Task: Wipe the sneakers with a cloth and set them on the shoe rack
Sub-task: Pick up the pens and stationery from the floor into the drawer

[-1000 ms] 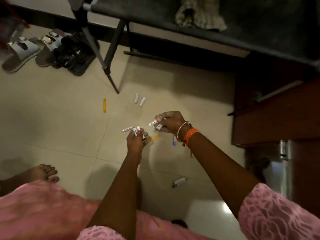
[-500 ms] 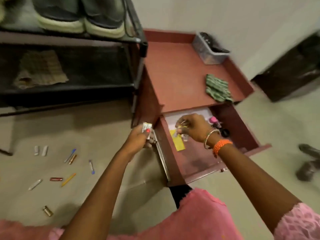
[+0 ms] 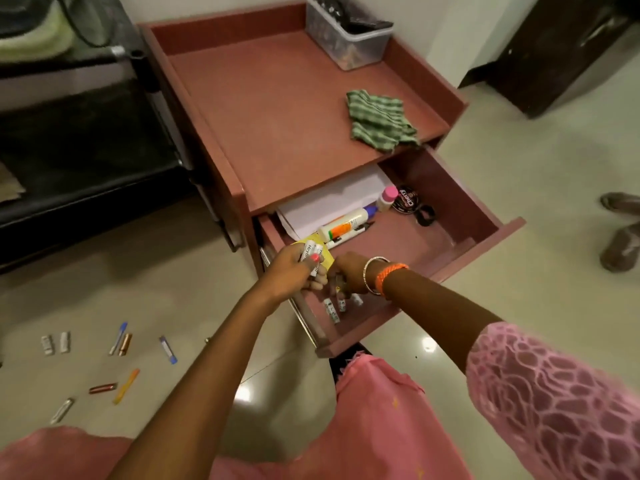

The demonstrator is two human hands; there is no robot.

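One head view, steep and close

Looks forward and down from head height, near enough to fill the lower frame with both forearms. Faces an open drawer [image 3: 408,258] at centre, with floor [image 3: 173,299] to the left and a dark rack [image 3: 86,140] at the upper left edge

Red-brown cabinet [image 3: 277,109] w/ open drawer [image 3: 485,216] holding white papers [image 3: 332,202], glue bottle [image 3: 346,226] & round black tin [image 3: 408,199]; clear plastic tub [image 3: 360,46] on cabinet top at back; small tubes & pens [image 3: 117,344] scattered on floor.
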